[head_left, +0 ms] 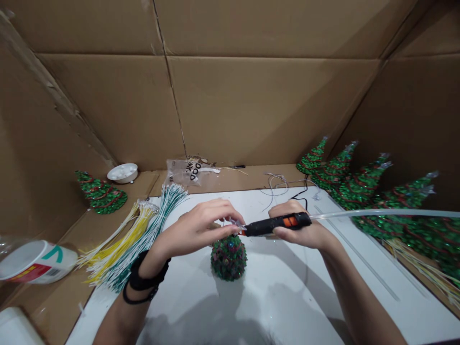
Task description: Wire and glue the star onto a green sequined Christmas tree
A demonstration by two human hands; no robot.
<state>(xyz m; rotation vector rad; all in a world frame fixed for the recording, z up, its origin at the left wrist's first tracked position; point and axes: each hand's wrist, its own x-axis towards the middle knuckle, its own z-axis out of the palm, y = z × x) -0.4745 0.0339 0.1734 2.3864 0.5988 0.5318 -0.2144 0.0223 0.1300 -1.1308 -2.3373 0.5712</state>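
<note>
One bag [178, 172], black letters [194, 168] partly legible; right hand [304, 234] holds glue gun [268, 225].

The head view faces forward and down, seemingly near the table [283, 273].

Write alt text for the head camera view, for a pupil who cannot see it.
A right hand holds a black-and-orange glue gun, its tip at a small shiny piece in the left hand's fingertips, by a small green tree on a white tabletop. Larger green trees stand at right; yellow, white and green cords lie at left.
</note>
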